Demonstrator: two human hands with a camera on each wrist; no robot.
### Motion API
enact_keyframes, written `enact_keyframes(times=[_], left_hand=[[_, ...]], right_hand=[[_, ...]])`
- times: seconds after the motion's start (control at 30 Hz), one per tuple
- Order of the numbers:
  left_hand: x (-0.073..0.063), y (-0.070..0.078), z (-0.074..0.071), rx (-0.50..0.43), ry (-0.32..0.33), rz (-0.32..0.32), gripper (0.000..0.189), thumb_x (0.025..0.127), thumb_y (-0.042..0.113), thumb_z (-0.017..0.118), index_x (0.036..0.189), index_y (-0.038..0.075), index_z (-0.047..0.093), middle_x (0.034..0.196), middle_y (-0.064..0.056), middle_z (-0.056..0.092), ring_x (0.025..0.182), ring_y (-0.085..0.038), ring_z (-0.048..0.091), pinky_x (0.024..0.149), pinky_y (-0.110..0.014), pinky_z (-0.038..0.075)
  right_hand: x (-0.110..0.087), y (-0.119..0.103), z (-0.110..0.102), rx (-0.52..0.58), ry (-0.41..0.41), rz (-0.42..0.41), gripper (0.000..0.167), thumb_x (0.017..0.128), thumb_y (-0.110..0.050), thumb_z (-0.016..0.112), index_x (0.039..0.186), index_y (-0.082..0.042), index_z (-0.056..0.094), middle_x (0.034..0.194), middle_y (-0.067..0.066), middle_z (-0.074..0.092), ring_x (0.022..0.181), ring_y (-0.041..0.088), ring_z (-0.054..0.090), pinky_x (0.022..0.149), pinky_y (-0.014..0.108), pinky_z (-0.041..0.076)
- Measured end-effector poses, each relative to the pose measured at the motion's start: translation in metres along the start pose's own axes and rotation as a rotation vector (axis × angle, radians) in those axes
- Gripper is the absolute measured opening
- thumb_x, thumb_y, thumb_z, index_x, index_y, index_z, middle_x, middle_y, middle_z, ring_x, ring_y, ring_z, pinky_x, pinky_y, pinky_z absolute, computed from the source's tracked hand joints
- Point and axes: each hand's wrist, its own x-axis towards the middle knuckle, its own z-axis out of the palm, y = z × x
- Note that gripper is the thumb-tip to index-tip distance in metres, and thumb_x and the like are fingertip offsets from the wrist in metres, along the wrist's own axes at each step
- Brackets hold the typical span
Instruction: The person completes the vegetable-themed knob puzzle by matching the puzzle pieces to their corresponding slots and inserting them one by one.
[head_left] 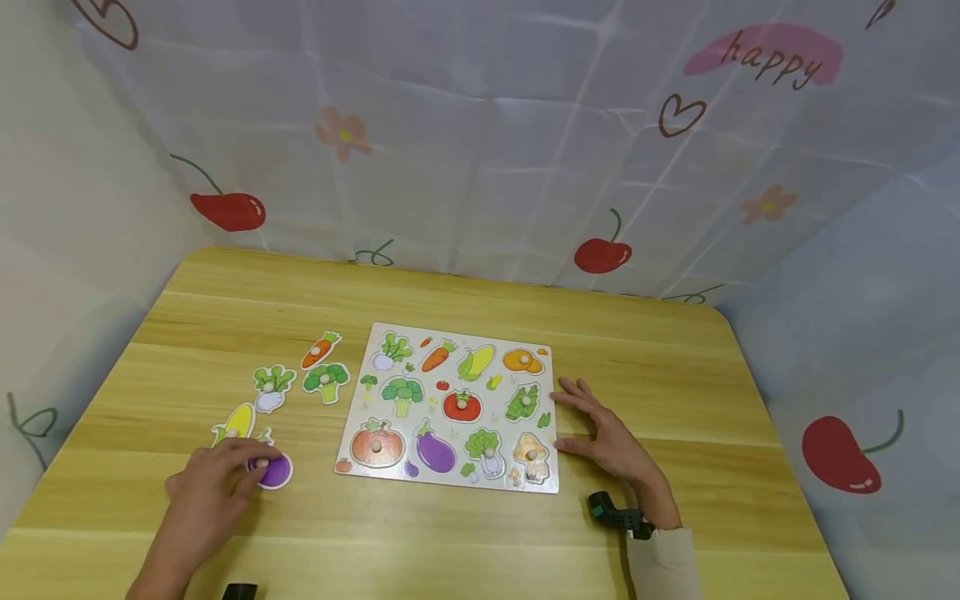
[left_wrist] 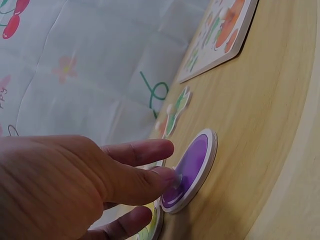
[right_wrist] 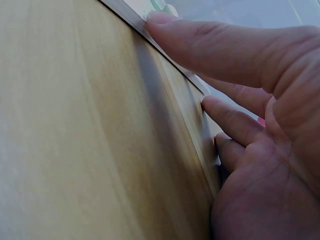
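My left hand (head_left: 206, 500) pinches the knob of a purple eggplant puzzle piece (head_left: 279, 473) with thumb and fingertips. In the left wrist view the eggplant piece (left_wrist: 196, 167) is tilted, the thumb on its knob. Partly behind that hand lies a corn piece (head_left: 242, 419). The puzzle board (head_left: 468, 454) carries vegetable pictures; several have knobs, such as the tomato (head_left: 462, 407) and the mushroom (head_left: 531, 458). The printed eggplant (head_left: 435, 451) on it has no knob. At the board's right edge rests my right hand (head_left: 611, 437), fingers extended, thumb touching the edge in the right wrist view.
Left of the board lie a white radish piece (head_left: 272, 390), a broccoli piece (head_left: 326, 382) and a carrot piece (head_left: 318, 352). The wooden table (head_left: 465, 542) meets a printed curtain (head_left: 480, 167) at its back. A black wrist camera (head_left: 615, 512) sits on the right wrist.
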Motion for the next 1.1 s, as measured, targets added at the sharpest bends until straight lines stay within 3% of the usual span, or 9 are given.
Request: enact_keyframes(times=[0.07,0.33,0.57,0.77,1.0,1.1], left_hand=[[0.000,-0.002,-0.001,0.013,0.013,0.003,0.029,0.075,-0.011,0.077,0.088,0.015,0.076,0.098,-0.006,0.074,0.095,-0.018,0.057,0.073,-0.035,0.024],[-0.001,-0.002,-0.004,0.008,-0.015,-0.041,0.030,0.075,-0.011,0.077,0.089,0.016,0.075,0.102,-0.012,0.075,0.090,-0.034,0.058,0.067,-0.040,0.024],[0.000,-0.005,-0.004,0.019,-0.054,-0.089,0.030,0.074,-0.010,0.078,0.091,0.015,0.076,0.105,-0.015,0.075,0.089,-0.035,0.056,0.068,-0.044,0.024],[0.002,-0.001,-0.001,0.004,-0.004,-0.039,0.029,0.073,-0.011,0.078,0.090,0.014,0.077,0.099,-0.011,0.076,0.089,-0.030,0.058,0.068,-0.040,0.024],[0.006,0.002,0.006,-0.021,0.079,0.079,0.033,0.069,-0.013,0.081,0.088,0.013,0.078,0.093,-0.005,0.076,0.093,-0.008,0.058,0.083,-0.026,0.030],[0.007,0.006,0.010,-0.032,0.072,0.075,0.033,0.069,-0.011,0.082,0.087,0.016,0.078,0.094,-0.003,0.076,0.093,-0.015,0.060,0.081,-0.032,0.031]], right_hand=[[0.000,0.000,0.000,0.000,-0.001,-0.001,0.067,0.084,-0.018,0.081,0.145,-0.018,0.053,0.167,0.008,0.024,0.156,0.036,-0.002,0.119,0.067,0.002],[0.001,-0.003,0.000,0.001,-0.001,0.000,0.069,0.084,-0.019,0.081,0.146,-0.017,0.051,0.167,0.009,0.023,0.156,0.036,-0.002,0.119,0.067,0.002],[0.001,-0.002,0.000,-0.001,0.010,-0.013,0.070,0.084,-0.017,0.081,0.146,-0.013,0.050,0.166,0.013,0.023,0.155,0.041,-0.002,0.117,0.070,0.001],[0.001,-0.003,0.000,0.008,0.003,-0.013,0.066,0.084,-0.018,0.081,0.145,-0.016,0.053,0.166,0.012,0.023,0.156,0.039,-0.002,0.118,0.069,0.001],[0.001,-0.003,-0.001,0.007,-0.007,-0.015,0.065,0.085,-0.018,0.080,0.144,-0.018,0.054,0.166,0.011,0.023,0.156,0.038,-0.003,0.118,0.069,0.001],[0.000,-0.003,-0.001,0.008,-0.008,-0.013,0.064,0.085,-0.018,0.080,0.144,-0.018,0.054,0.167,0.010,0.023,0.156,0.038,-0.003,0.118,0.069,0.001]])
